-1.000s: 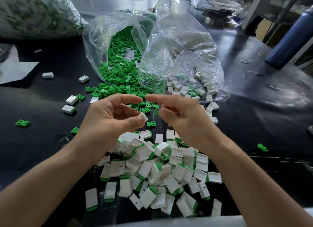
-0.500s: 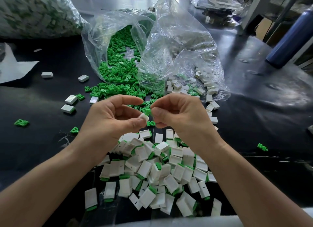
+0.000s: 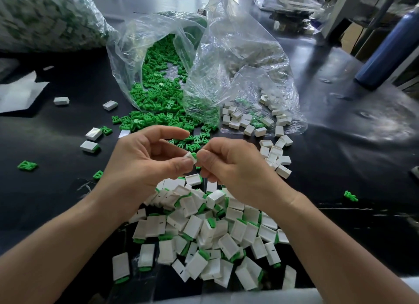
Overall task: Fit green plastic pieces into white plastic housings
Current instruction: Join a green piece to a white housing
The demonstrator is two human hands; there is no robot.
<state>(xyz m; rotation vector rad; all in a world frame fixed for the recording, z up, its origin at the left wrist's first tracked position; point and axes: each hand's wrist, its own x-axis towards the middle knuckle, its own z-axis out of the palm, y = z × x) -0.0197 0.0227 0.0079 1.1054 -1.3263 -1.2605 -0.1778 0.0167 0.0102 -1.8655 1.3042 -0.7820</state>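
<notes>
My left hand (image 3: 145,161) pinches a small white housing (image 3: 190,157) between thumb and fingers above the table's middle. My right hand (image 3: 233,165) meets it fingertip to fingertip and holds a green piece (image 3: 194,154) against the housing's open end. Only a sliver of green shows between the fingers. Below both hands lies a heap of assembled white housings with green ends (image 3: 204,233). Loose green pieces (image 3: 158,113) spill from a clear bag (image 3: 140,45) beyond my hands. Empty white housings (image 3: 244,122) lie in and around a second clear bag (image 3: 240,61) to the right.
The black table (image 3: 340,149) carries stray housings (image 3: 90,145) and single green pieces (image 3: 27,165) at the left, and one green piece (image 3: 350,196) at the right. A large full bag (image 3: 45,18) sits far left. A blue cylinder (image 3: 385,50) stands at the right.
My hands have closed the gap between them; the right hand has brought the green piece over to the white housing in the left hand, and the fingertips now touch.
</notes>
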